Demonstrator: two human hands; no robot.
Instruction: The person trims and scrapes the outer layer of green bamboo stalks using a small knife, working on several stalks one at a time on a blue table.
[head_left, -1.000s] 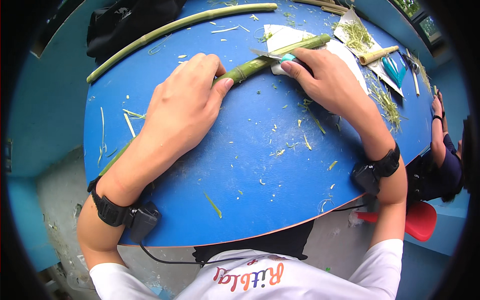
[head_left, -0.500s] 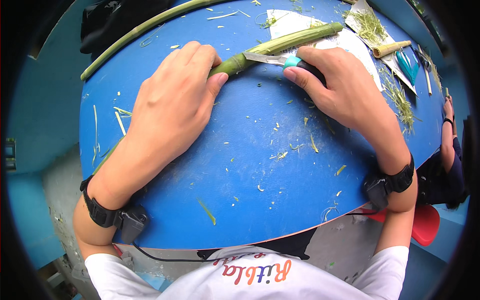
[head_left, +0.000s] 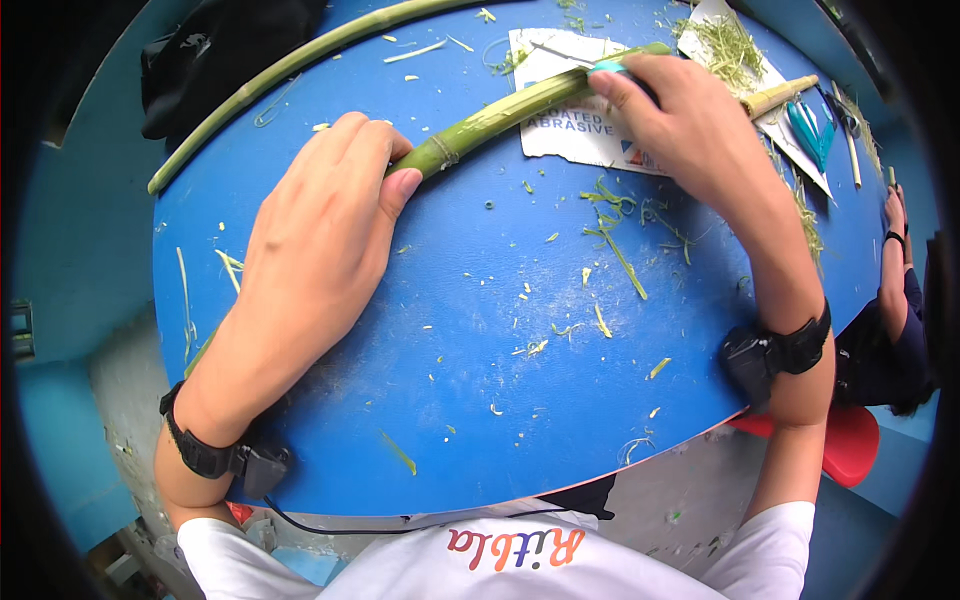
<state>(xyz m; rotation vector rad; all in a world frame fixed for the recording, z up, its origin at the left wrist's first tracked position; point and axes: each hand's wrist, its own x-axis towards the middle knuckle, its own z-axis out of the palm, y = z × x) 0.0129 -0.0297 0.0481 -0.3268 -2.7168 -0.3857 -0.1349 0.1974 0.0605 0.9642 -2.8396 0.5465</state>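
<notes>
Clearly, both hands are busy on the green stalk (head_left: 500, 115), which slants across the far middle of the blue bench (head_left: 470, 370) from near left to far right. The left hand (head_left: 325, 220) has its grip closed round the stalk's left part, thumb on the near side just by a ringed joint; how far the stalk runs beneath the palm, I cannot tell. The right hand (head_left: 685, 125) keeps its grip wrapped round the knife (head_left: 607, 68), turquoise and dark at the handle, near the stalk's right end. Its blade points left over the far side; whether it touches the stalk is unclear. Pale stripped patches show on the stalk's upper face. Beneath its right part lies a printed white sheet (head_left: 575, 147). Green shavings (head_left: 615, 235) lie to the near side of this. Far left, a long curved pole (head_left: 290, 65) lies beside a black bag (head_left: 220, 50). Far right, a short hollow piece (head_left: 785, 95) rests near a teal object (head_left: 808, 135).
</notes>
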